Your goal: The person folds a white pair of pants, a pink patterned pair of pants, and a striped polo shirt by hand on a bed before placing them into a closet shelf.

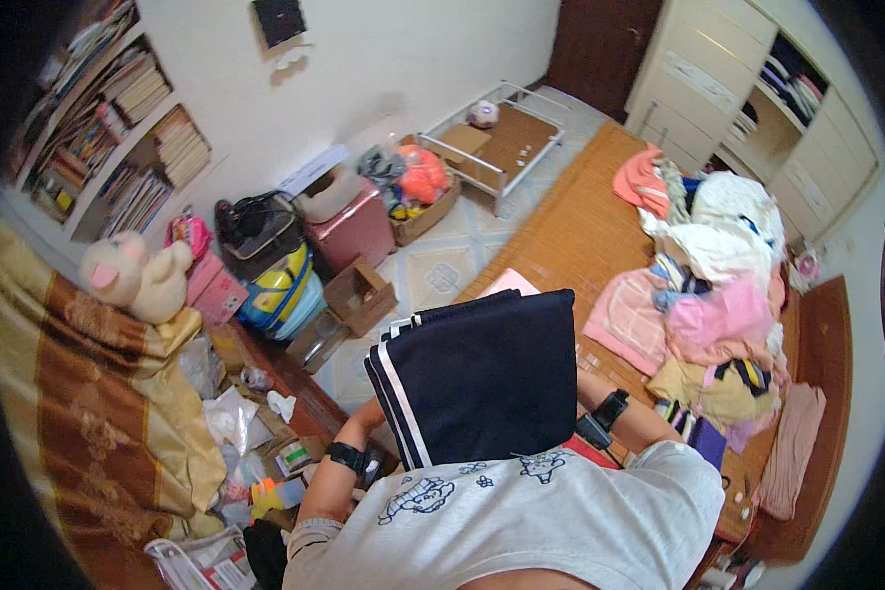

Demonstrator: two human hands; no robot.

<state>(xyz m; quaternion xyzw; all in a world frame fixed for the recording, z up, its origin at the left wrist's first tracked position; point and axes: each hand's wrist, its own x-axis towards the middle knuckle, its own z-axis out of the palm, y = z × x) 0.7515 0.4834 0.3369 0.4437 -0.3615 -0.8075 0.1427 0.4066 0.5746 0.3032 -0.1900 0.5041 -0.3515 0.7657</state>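
A folded navy-blue garment (482,379) with white stripes along its left edge is held up in front of my chest. It looks like trousers or a track jacket, but I cannot tell which. My left hand (370,415) is at its left side and my right hand (590,389) at its right, both closed on it from behind. The cloth hides most of the fingers. Each wrist wears a black strapped device. Behind the garment, a pale pink flat thing (507,284) shows in part on the bed mat.
To the right is a bed with a woven mat (560,231), piled with clothes (723,236) and a folded pink garment (627,320). On the left are a cluttered desk (295,398), a plush toy (136,275), bags and cardboard boxes (359,295). A white metal frame (501,147) stands beyond.
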